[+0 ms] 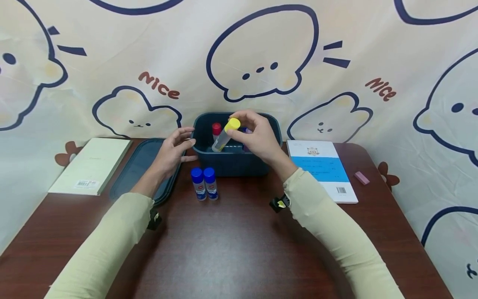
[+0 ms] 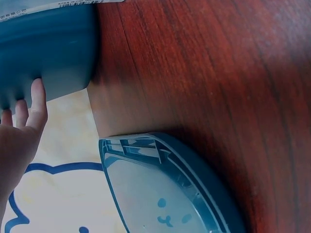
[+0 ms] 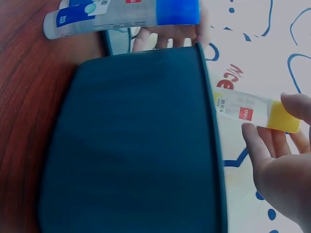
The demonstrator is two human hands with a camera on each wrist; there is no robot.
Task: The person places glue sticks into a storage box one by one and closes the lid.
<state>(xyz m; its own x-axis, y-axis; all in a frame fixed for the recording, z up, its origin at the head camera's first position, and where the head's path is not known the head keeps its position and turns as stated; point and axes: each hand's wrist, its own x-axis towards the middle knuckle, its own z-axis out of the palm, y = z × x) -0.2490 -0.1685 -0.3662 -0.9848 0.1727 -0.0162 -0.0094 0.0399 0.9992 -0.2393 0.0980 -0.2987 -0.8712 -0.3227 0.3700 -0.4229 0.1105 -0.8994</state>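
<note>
My right hand point(image 1: 259, 137) pinches a clear glue stick by its yellow cap; the glue stick point(image 1: 224, 138) leans over the dark teal bin point(image 1: 231, 165), its lower end within the rim in the head view. The right wrist view shows the glue stick point(image 3: 243, 108) partly behind the bin wall, thumb and fingertips at its cap. With fingers spread, my left hand point(image 1: 169, 153) touches the bin's left side; the left wrist view has its fingertips against the wall. Inside the bin stands a red-capped glue stick point(image 1: 216, 128), and a blue-and-purple item point(image 1: 245, 147) is partly hidden by my right hand.
Two blue-capped glue sticks point(image 1: 204, 185) stand side by side before the bin. Left lie a teal lid point(image 1: 128, 172) and a pale green notebook point(image 1: 91, 166). A blue-and-white book point(image 1: 321, 169) and a pink eraser point(image 1: 361, 178) lie right. A printed cloth hangs behind the table.
</note>
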